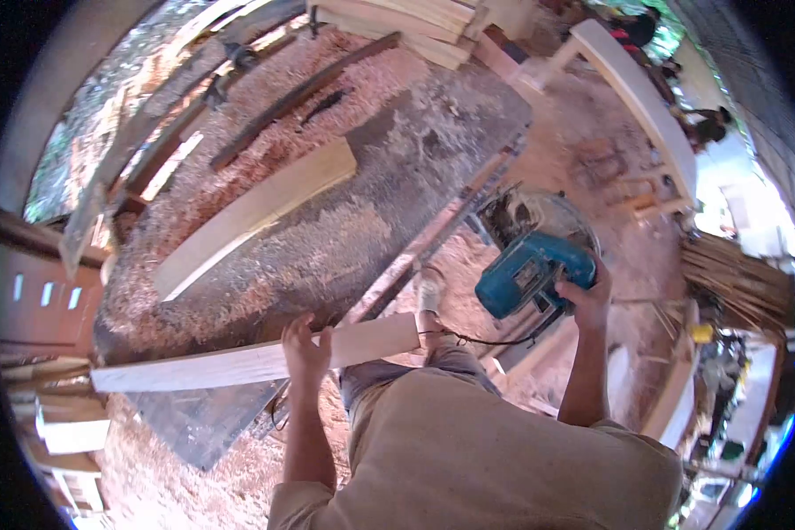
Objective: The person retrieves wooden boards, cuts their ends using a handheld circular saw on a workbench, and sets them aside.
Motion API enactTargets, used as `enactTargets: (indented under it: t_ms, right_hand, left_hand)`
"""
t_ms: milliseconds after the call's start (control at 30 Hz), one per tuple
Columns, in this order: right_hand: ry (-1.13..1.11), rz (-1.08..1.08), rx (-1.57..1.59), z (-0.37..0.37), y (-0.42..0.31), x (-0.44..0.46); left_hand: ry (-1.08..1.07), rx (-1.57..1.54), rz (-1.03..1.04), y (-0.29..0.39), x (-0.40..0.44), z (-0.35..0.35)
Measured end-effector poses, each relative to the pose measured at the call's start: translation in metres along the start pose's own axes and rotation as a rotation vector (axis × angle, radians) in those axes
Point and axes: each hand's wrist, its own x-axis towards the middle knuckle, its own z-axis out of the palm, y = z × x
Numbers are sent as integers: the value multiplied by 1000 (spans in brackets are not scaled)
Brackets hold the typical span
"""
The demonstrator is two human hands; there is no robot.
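My left hand (306, 355) is wrapped around a long pale wooden board (203, 369) near its right part, with fingers over the top edge. The board's left end reaches over the near left corner of the workbench (433, 132). Out to the right, my right hand (589, 299) grips the handle of a blue electric planer (528, 276), held in the air away from the board. A dark cord (495, 342) trails from the planer toward my legs. On the bench lies another curved pale board (265, 215), apart from both hands.
Wood shavings (256, 115) cover much of the bench and floor. Stacked boards (406, 26) are at the far end. A long curved wooden piece (645, 102) stands at upper right, with people (707, 124) beyond. A bundle of thin sticks (738, 281) lies at right.
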Motion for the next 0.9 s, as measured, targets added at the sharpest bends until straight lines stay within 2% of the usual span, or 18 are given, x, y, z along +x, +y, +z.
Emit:
enactTargets:
  t_ms: [67,133,167,200,233,300,367,467,533,567,633,667,733,767,800,833,867,900]
  right_hand:
    - [7,28,74,2,21,41]
    - [-148,174,426,7,44,94]
    - [-243,182,637,19,63,119]
    - [-284,198,667,30,78,143]
    - [-378,233,906,47,82,164]
    - [-485,289,1281,80,110,203]
    - [-523,314,1382,107,146,236]
    - [-603,329,1518,149,157,259]
    - [-497,398,1582,172,170,273]
    - [-539,412,1599,185,172,274]
    - [-376,474,1577,203,167,277]
    - [-403,470,1585,214,160,280]
    - [-396,479,1643,220,151,274]
    - [-407,530,1589,218,146,273]
    - [-361,583,1375,214,143,272]
    - [-290,623,1165,202,112,255]
    - [-219,672,989,190,119,246]
    - [-130,723,824,181,145,238]
  left_hand:
    - [43,149,-105,33,-9,5]
    - [129,180,-140,42,-16,30]
    - [59,221,-257,65,-13,28]
    - [-9,254,-383,88,-11,27]
    - [-30,226,-472,94,-14,36]
    - [-14,248,-502,94,-24,56]
    - [21,283,-565,105,-27,68]
    - [-9,293,-625,112,-26,67]
    - [-6,185,-549,105,-29,63]
    - [29,198,-573,104,-31,56]
    - [-53,212,-506,102,-32,49]
    - [-28,211,-512,97,-32,51]
    - [528,-153,-347,76,-43,68]
    - [520,288,-112,58,-51,61]
    - [1005,198,-79,51,-50,77]
    - [1036,457,-311,11,-69,91]
    - [921,297,-835,4,-75,86]
    - [731,120,-1024,-2,-75,73]
